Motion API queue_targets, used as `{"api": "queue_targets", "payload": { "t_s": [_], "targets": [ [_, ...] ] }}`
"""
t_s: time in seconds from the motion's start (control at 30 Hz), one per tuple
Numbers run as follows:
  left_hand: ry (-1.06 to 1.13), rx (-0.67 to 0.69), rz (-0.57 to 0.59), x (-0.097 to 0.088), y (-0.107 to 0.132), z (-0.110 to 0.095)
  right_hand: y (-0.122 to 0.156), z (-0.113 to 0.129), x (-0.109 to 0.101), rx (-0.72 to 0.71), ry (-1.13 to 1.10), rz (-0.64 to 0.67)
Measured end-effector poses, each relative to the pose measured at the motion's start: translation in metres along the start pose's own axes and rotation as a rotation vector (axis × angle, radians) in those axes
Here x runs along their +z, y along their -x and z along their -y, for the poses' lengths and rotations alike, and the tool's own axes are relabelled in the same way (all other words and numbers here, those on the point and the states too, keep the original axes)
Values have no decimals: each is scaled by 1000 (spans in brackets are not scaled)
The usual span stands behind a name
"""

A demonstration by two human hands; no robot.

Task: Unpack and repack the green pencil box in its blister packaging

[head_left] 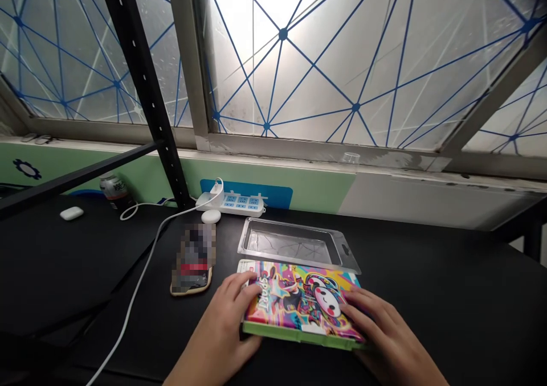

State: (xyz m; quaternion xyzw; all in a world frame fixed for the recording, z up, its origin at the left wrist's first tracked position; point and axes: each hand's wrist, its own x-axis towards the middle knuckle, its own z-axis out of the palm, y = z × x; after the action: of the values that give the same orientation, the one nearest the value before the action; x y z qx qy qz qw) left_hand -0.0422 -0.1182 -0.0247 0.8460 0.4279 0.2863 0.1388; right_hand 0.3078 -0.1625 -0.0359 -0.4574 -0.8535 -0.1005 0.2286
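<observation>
A black table (436,295) runs below frosted windows (316,78). The left hand (228,312) and right hand (384,323) clasp the case (294,303) by its short ends, its long axis crosswise between them. The tray (294,246) sits just beyond its far edge, the phone (194,261) leftward; tabletop stretches rightward.
</observation>
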Motion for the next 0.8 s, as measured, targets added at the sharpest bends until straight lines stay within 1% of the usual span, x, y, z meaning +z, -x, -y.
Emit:
{"api": "queue_targets", "payload": {
  "t_s": [0.07,0.13,0.2,0.3,0.43,0.53,0.6,0.7,0.73,0.8],
  "targets": [
    [77,-87,79,-3,0,0,-1,-1,3,116,-69,43],
    [110,-116,138,-7,0,-1,-3,-2,3,190,-118,92],
    [120,-125,164,-8,-1,-1,-4,-3,1,247,-148,113],
    [133,-136,126,-6,0,1,-5,-4,-1,322,-196,107],
    [127,-139,79,0,1,4,-9,-9,-5,331,-272,67],
    [121,-137,74,2,2,5,-18,-18,-14,346,-338,77],
    [118,-128,69,3,2,4,-29,-23,-22,390,-416,111],
    [104,-119,53,3,1,3,-46,-30,-29,531,-492,146],
    [94,-116,50,2,1,2,-51,-31,-29,597,-485,135],
    [71,-107,62,2,1,2,-55,-32,-24,718,-469,60]
  ]
}}
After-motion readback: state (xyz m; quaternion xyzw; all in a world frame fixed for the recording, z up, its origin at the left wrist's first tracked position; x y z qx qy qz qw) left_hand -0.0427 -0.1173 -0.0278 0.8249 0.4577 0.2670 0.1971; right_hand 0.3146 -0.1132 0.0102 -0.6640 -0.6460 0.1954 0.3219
